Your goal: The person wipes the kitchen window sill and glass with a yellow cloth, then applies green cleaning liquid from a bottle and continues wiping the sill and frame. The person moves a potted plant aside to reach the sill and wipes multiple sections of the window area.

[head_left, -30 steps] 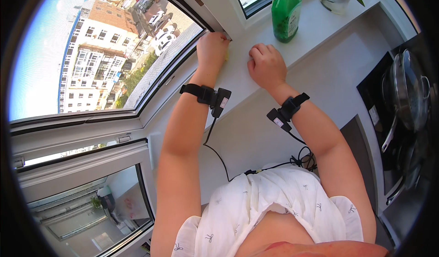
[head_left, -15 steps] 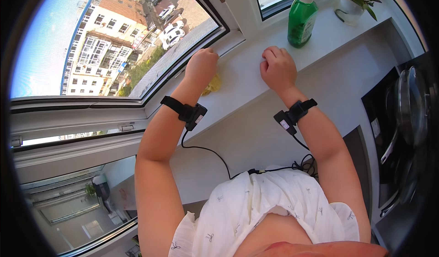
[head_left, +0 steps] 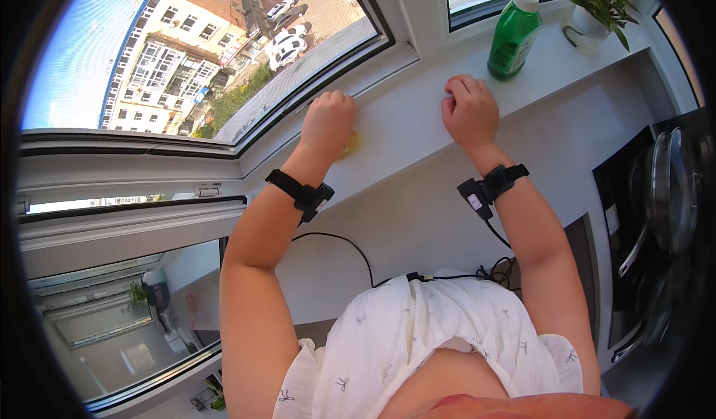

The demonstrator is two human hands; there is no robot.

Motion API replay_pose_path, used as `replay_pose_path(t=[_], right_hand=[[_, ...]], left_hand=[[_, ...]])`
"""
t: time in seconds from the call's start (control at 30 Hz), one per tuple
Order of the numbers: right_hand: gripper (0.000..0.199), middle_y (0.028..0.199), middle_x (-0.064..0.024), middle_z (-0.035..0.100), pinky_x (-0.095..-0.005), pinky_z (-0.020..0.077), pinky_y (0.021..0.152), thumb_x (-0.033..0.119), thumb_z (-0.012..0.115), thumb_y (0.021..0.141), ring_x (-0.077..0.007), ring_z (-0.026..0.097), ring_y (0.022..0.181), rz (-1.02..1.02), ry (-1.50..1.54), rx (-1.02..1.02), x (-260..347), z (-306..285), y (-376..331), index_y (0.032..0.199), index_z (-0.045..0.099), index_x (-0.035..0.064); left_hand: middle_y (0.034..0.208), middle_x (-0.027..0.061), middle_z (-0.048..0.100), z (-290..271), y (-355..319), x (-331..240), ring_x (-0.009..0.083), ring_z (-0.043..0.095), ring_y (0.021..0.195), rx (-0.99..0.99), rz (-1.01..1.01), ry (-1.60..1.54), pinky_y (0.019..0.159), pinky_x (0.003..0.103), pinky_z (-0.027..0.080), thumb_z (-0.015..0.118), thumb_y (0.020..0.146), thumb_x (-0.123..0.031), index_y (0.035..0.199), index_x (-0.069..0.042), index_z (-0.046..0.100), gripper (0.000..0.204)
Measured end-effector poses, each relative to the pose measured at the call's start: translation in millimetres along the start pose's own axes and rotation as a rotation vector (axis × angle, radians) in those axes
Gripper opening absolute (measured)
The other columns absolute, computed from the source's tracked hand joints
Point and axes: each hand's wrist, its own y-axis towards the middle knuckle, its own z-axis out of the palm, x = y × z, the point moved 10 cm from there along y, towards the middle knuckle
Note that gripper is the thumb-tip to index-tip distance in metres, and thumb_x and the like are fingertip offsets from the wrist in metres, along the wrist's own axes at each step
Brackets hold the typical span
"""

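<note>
My left hand [head_left: 328, 124] is closed, knuckles up, over the white windowsill [head_left: 406, 124] beside the open window's frame. A crumpled yellow cloth-like thing [head_left: 350, 147] shows from under it on the right; the palm and most of the yellow thing are hidden. My right hand [head_left: 472, 109] is loosely curled over the sill, with its thumb against the bent fingers and nothing visible in it. Just beyond that hand stands a green bottle [head_left: 514, 35] with a white cap. Each wrist wears a black strap with a small cabled box.
A potted plant [head_left: 597, 8] stands at the far right of the sill. The open window sash [head_left: 317, 94] slants along the left. Pans with glass lids [head_left: 675, 188] sit on a black hob [head_left: 623, 195] at the right. A black cable [head_left: 347, 244] hangs in front of me.
My left hand has drawn back slightly toward me along the sill, and the yellow thing has shifted with it. The whole view has swung a little, so the bottle and plant appear farther right.
</note>
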Motion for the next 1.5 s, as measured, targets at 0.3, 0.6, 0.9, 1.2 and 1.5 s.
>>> replay_pose_path(t=[0.3, 0.6, 0.9, 1.2, 1.5], right_hand=[[0.01, 0.093, -0.002, 0.064, -0.0388, 0.0511, 0.072, 0.005, 0.064, 0.074, -0.0265, 0.059, 0.083, -0.019, -0.019, 0.008, 3, 1, 0, 0.083, 0.064, 0.0095], [0.01, 0.093, -0.002, 0.064, -0.039, 0.0507, 0.072, 0.004, 0.063, 0.075, -0.0269, 0.059, 0.083, -0.029, -0.019, 0.005, 6, -1, 1, 0.083, 0.063, 0.0101], [0.009, 0.092, -0.0035, 0.063, -0.0398, 0.0506, 0.072, 0.005, 0.063, 0.076, -0.0275, 0.058, 0.084, -0.016, -0.09, 0.036, 5, 2, 2, 0.083, 0.062, 0.0096], [0.007, 0.092, -0.0032, 0.064, -0.0405, 0.0509, 0.072, 0.005, 0.063, 0.076, -0.0282, 0.059, 0.082, -0.024, -0.046, 0.029, 3, 1, 1, 0.082, 0.063, 0.0093], [0.005, 0.09, -0.0031, 0.063, -0.0407, 0.0508, 0.071, 0.006, 0.063, 0.077, -0.0279, 0.059, 0.081, -0.02, -0.008, -0.003, 2, -2, -1, 0.081, 0.063, 0.0091]], left_hand=[[0.086, 0.0142, 0.07, 4, -56, 81, 0.0338, 0.068, 0.081, -0.269, -0.501, -0.615, 0.075, 0.041, 0.055, 0.069, 0.085, -0.015, 0.089, -0.005, 0.073, 0.012], [0.086, 0.0124, 0.07, 1, -52, 83, 0.0339, 0.068, 0.081, -0.2, -0.497, -0.57, 0.074, 0.041, 0.055, 0.071, 0.082, -0.016, 0.087, -0.007, 0.074, 0.011], [0.082, 0.0104, 0.067, -7, -11, 50, 0.0326, 0.066, 0.077, -0.211, -0.169, -0.432, 0.07, 0.04, 0.054, 0.068, 0.085, -0.011, 0.085, -0.007, 0.072, 0.005], [0.092, 0.0116, 0.069, -5, -17, 62, 0.0341, 0.066, 0.09, -0.117, -0.348, -0.676, 0.082, 0.04, 0.054, 0.076, 0.081, -0.018, 0.105, -0.008, 0.067, 0.028], [0.111, 0.0115, 0.06, -7, -82, 35, 0.0362, 0.06, 0.103, -0.514, -0.803, -0.479, 0.089, 0.046, 0.051, 0.073, 0.081, -0.017, 0.121, -0.01, 0.062, 0.042]])
